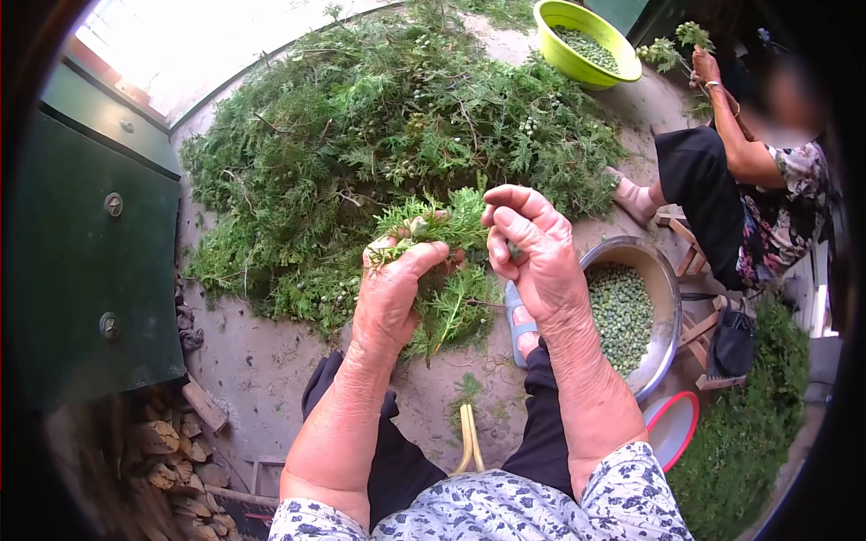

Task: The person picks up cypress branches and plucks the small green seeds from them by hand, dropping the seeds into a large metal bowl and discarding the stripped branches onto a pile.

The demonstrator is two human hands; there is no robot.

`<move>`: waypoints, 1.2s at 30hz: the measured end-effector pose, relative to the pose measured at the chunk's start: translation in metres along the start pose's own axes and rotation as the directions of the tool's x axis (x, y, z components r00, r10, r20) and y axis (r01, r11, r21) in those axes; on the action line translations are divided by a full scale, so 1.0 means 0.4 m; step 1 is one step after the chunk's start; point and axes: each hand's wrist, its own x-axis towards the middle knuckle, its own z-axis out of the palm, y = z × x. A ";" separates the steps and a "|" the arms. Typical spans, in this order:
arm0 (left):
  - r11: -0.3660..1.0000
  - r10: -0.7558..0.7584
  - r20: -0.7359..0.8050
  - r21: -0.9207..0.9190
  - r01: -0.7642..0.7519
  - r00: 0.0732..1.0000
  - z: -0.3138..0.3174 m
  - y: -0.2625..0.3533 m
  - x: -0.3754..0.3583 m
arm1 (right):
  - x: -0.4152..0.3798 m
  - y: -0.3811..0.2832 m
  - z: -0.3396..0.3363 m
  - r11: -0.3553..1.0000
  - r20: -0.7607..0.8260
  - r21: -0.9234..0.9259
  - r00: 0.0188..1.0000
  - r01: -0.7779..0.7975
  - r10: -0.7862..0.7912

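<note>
My left hand (401,279) is wrapped round a green sprig (442,221) with small pale berries among its leaves. Just right of the sprig is my right hand (532,248), its fingers curled and thumb near the index finger; whether something tiny lies between them cannot be made out. Another leafy piece (451,311) hangs below my hands. A metal basin (672,307) of green berries (618,316) stands beside my right forearm. Beyond my hands a large heap of leafy branches (343,135) covers the floor.
A yellow-green basin (544,22) with berries stands at the back. At the right, a seated person (722,171) holds a sprig. A red-rimmed bowl (693,424), wooden stool (695,334) and more greenery (749,433) are at the right. Green cabinet (99,243) and firewood (185,451) are left.
</note>
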 end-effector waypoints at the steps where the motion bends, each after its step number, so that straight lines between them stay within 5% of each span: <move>1: 0.999 0.039 0.009 -0.008 -0.038 0.999 0.001 -0.005 0.000 | -0.003 -0.002 0.004 0.999 -0.001 -0.032 1.000 0.029 -0.029; 2: 0.997 0.077 0.017 -0.017 -0.077 0.997 0.001 -0.009 0.000 | -0.003 0.001 0.005 0.999 -0.002 -0.032 1.000 0.028 -0.029; 4: 0.997 0.070 0.020 0.011 -0.071 0.997 -0.001 -0.010 0.002 | -0.002 0.007 0.008 0.905 -0.010 -0.392 0.983 0.167 -0.186; 8: 0.988 0.132 0.035 0.082 -0.134 0.991 0.007 -0.011 0.001 | -0.003 0.010 0.013 0.819 -0.030 -0.539 0.967 0.197 -0.252; 16: 0.962 0.239 0.056 0.125 -0.244 0.969 -0.008 -0.025 0.012 | 0.006 0.004 -0.001 0.786 0.011 -0.616 0.998 0.059 -0.066; 21: 0.921 0.306 0.119 0.215 -0.325 0.945 0.000 -0.016 0.004 | 0.015 0.017 -0.008 0.668 0.179 -0.719 0.979 0.195 -0.094; 27: 0.865 0.356 0.214 0.293 -0.408 0.910 0.005 -0.015 -0.002 | 0.007 -0.003 0.004 0.769 0.069 -0.639 0.997 0.011 0.042; 33: 0.851 0.348 0.208 0.340 -0.401 0.914 0.010 -0.003 -0.010 | 0.017 -0.010 -0.004 0.816 0.195 -0.578 0.967 -0.021 0.162; 36: 0.896 0.277 0.110 0.329 -0.298 0.955 0.003 -0.004 -0.006 | 0.020 0.012 -0.015 0.771 0.186 -0.631 0.981 0.083 0.047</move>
